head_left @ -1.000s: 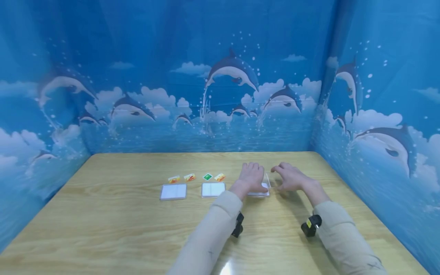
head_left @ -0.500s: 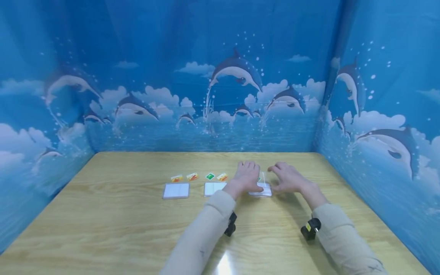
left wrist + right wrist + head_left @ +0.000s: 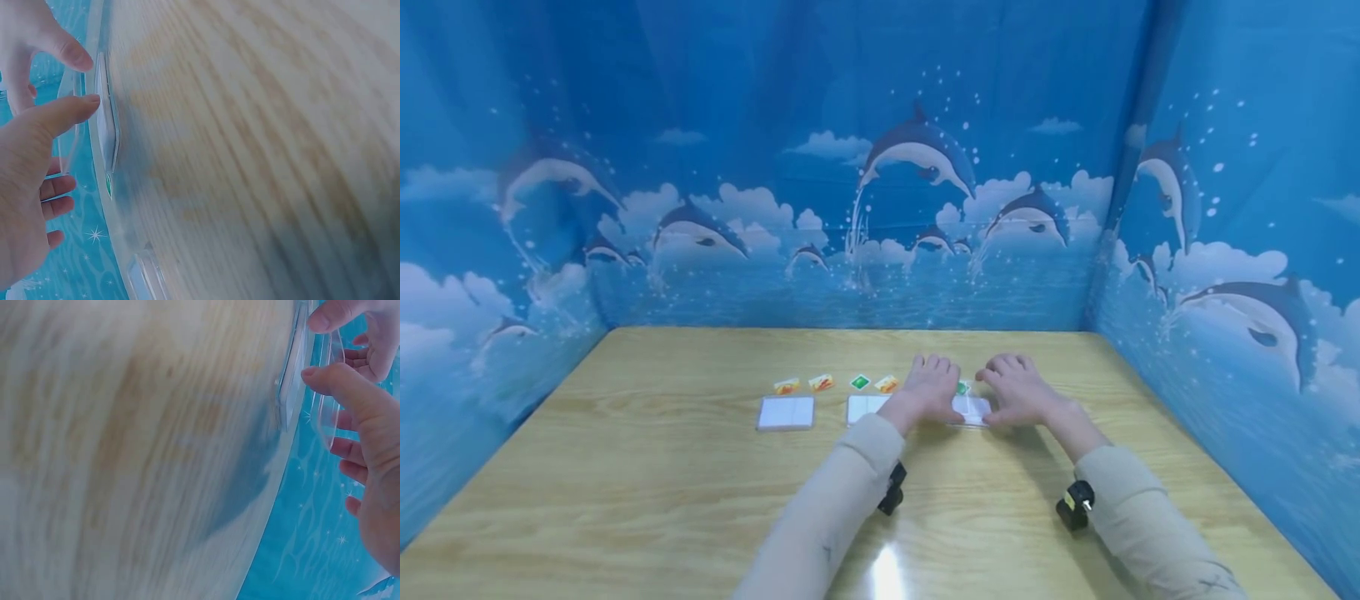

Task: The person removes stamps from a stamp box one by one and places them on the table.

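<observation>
A flat clear case with a white inside (image 3: 972, 408) lies on the table between my hands in the head view. Its clear plastic lid (image 3: 327, 394) stands off the case at a slant, best seen in the right wrist view. My left hand (image 3: 931, 390) comes at the lid from the left, its fingers behind the sheet and its thumb in front, near the case. From the right my right hand (image 3: 1018, 393) does the same, fingertips at the lid's far edge. Both thumbs sit close together by the white case. The head view hides most of the lid.
Two similar white cases, one at the left (image 3: 786, 412) and one in the middle (image 3: 867, 407), lie in the same row. Behind them are small orange cards (image 3: 822, 382) and a green card (image 3: 860, 382); another green card (image 3: 962, 387) shows between the hands. A dolphin-print curtain (image 3: 760, 283) borders the wooden table.
The clear lid, seen on edge by the right hand earlier, has gone left between the hands. The right hand has shifted left and the left hand slightly left; the head view has turned a little.
</observation>
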Demonstrator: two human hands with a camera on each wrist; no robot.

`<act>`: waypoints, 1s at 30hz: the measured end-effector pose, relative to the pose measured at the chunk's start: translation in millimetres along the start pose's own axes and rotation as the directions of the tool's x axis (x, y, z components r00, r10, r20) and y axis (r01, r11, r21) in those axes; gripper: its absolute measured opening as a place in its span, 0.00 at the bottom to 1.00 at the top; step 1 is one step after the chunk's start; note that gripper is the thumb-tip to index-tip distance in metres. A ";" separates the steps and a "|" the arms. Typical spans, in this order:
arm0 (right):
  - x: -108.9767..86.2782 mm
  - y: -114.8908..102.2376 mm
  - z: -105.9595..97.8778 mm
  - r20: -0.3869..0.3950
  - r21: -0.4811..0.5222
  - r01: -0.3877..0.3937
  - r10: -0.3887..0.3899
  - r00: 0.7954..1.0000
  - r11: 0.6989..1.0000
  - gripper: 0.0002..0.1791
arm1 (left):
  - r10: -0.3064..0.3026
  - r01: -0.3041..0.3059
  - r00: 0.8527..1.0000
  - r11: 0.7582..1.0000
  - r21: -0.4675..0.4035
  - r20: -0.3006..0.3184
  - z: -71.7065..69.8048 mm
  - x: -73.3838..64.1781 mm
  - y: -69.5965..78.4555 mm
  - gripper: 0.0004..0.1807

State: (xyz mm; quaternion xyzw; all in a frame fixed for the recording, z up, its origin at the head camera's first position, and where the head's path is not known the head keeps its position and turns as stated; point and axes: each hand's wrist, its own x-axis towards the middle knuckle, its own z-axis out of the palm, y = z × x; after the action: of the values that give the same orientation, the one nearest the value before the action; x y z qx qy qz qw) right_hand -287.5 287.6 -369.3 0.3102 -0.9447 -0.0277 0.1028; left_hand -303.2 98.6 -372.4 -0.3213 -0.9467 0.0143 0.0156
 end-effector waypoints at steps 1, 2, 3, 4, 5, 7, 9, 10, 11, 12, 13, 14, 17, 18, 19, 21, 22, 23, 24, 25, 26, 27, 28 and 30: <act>0.0 -0.5 0.3 0.005 0.002 0.001 -0.001 1.000 1.000 0.34 | 0.004 -0.004 1.000 1.000 0.005 0.002 0.1 -0.4 -0.1 0.41; 0.0 -1.0 0.6 0.009 0.005 0.001 -0.001 1.000 1.000 0.34 | 0.007 -0.007 1.000 1.000 0.010 0.006 0.3 -0.9 -0.4 0.41; 0.0 -1.5 0.9 0.015 0.005 0.000 0.000 1.000 1.000 0.34 | 0.011 -0.011 1.000 1.000 0.014 0.009 0.4 -1.2 -0.7 0.40; 0.0 -2.0 1.2 0.019 0.006 0.000 0.000 1.000 1.000 0.34 | 0.015 -0.015 1.000 1.000 0.014 0.011 0.6 -1.6 -1.0 0.40; 0.2 -2.6 1.3 0.025 0.009 -0.001 0.001 1.000 1.000 0.34 | 0.019 -0.019 1.000 1.000 0.013 0.014 1.0 -1.8 -1.4 0.40; 0.4 -3.6 1.5 0.035 0.021 -0.005 0.004 0.999 1.000 0.35 | 0.028 -0.028 0.999 0.999 0.015 0.016 1.3 -2.2 -2.4 0.39; 0.9 -4.3 1.9 0.042 0.028 -0.005 0.004 0.999 1.000 0.35 | 0.036 -0.036 0.999 0.999 0.014 0.019 1.3 -2.5 -3.5 0.38; 1.0 -4.5 2.1 0.044 0.033 -0.006 0.005 0.999 0.999 0.35 | 0.039 -0.039 0.999 0.999 0.015 0.020 1.3 -2.7 -3.9 0.38; 1.3 -4.7 2.2 0.047 0.036 -0.008 0.007 0.999 0.999 0.35 | 0.042 -0.042 0.999 0.999 0.017 0.020 1.2 -2.7 -4.4 0.39; 1.5 -4.8 2.3 0.047 0.037 -0.008 0.007 0.999 0.999 0.36 | 0.043 -0.044 0.999 0.999 0.019 0.021 0.9 -3.0 -4.9 0.39; 1.7 -5.1 2.4 0.049 0.037 -0.009 0.007 0.999 0.999 0.36 | 0.045 -0.046 0.999 0.999 0.018 0.024 0.8 -3.2 -5.2 0.39; 2.0 -5.5 2.4 0.052 0.038 -0.010 0.008 0.999 0.999 0.36 | 0.046 -0.046 0.999 0.999 0.019 0.027 0.6 -3.5 -5.4 0.40; 2.5 -7.1 2.0 0.068 0.048 -0.015 0.011 0.998 0.999 0.35 | 0.045 -0.046 0.998 0.999 0.020 0.035 0.8 -4.2 -5.7 0.40; 2.6 -7.6 2.1 0.074 0.053 -0.017 0.013 0.997 0.998 0.35 | 0.045 -0.046 0.998 0.999 0.020 0.038 1.0 -4.5 -5.7 0.40; 2.7 -8.1 2.3 0.081 0.057 -0.020 0.015 0.997 0.998 0.35 | 0.046 -0.047 0.998 0.999 0.021 0.041 1.4 -4.7 -5.6 0.40; 2.5 -8.7 3.0 0.094 0.066 -0.024 0.018 0.995 0.998 0.36 | 0.046 -0.047 0.998 0.999 0.019 0.047 2.0 -5.4 -5.5 0.40; 2.4 -8.8 3.6 0.098 0.068 -0.026 0.020 0.995 0.997 0.36 | 0.048 -0.049 0.998 0.999 0.019 0.050 2.3 -5.8 -5.4 0.40; 2.3 -9.0 3.9 0.104 0.068 -0.028 0.021 0.994 0.997 0.36 | 0.050 -0.051 0.997 0.999 0.019 0.054 2.6 -6.2 -5.4 0.40; 2.2 -9.2 4.4 0.111 0.072 -0.034 0.026 0.994 0.997 0.36 | 0.052 -0.053 0.997 0.998 0.019 0.056 2.8 -6.6 -5.3 0.40; 2.1 -9.2 4.9 0.117 0.073 -0.040 0.031 0.993 0.996 0.36 | 0.054 -0.055 0.997 0.998 0.021 0.060 3.1 -6.8 -5.3 0.40; 2.0 -9.2 5.1 0.122 0.076 -0.046 0.036 0.992 0.996 0.36 | 0.055 -0.056 0.997 0.998 0.023 0.062 3.2 -6.9 -5.2 0.40; 2.0 -9.2 5.4 0.125 0.078 -0.052 0.042 0.991 0.996 0.36 | 0.058 -0.060 0.996 0.998 0.029 0.063 3.4 -6.9 -5.2 0.40; 2.1 -9.2 5.7 0.128 0.080 -0.054 0.044 0.991 0.995 0.36 | 0.059 -0.061 0.996 0.998 0.030 0.063 3.6 -6.8 -5.2 0.40; 2.3 -8.9 5.8 0.132 0.085 -0.059 0.047 0.990 0.995 0.36 | 0.061 -0.064 0.996 0.997 0.037 0.063 3.8 -6.4 -5.2 0.40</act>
State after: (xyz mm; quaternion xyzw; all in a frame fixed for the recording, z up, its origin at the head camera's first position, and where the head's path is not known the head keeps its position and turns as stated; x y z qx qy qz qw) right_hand -285.4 279.0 -375.7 0.2867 -0.9576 -0.0032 0.0282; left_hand -301.5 90.6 -376.2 -0.3499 -0.9358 0.0432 -0.0080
